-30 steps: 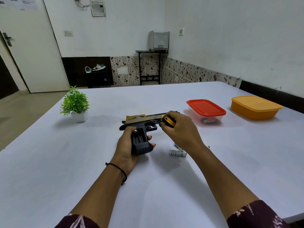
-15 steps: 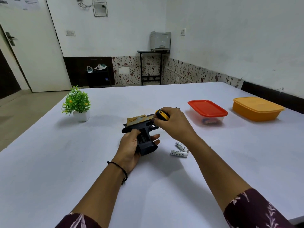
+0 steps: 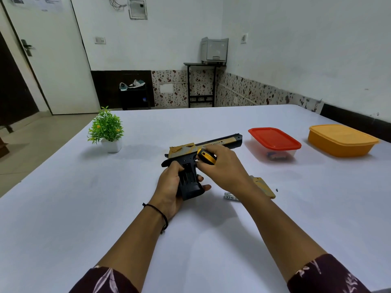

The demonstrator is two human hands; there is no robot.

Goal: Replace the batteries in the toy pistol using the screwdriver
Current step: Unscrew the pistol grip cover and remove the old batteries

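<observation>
The black and gold toy pistol (image 3: 220, 142) lies on its side on the white table (image 3: 84, 208), barrel pointing right. My left hand (image 3: 171, 187) grips its black handle, whose battery bay (image 3: 188, 176) faces up and is uncovered. My right hand (image 3: 222, 168) is closed around the yellow and black screwdriver (image 3: 207, 156), held over the frame just above the handle. A white battery (image 3: 230, 196) lies on the table under my right wrist, partly hidden. A tan cover plate (image 3: 263, 187) lies to its right.
A small potted plant (image 3: 106, 129) stands at the left. A clear box with a red lid (image 3: 274, 138) and an orange box (image 3: 341, 140) sit at the right. A tiny dark speck, perhaps a screw (image 3: 276, 189), lies beside the cover plate.
My right hand with the screwdriver has shifted slightly over the pistol. The barrel end and the tan cover plate have come into view, and my wrist now hides one battery.
</observation>
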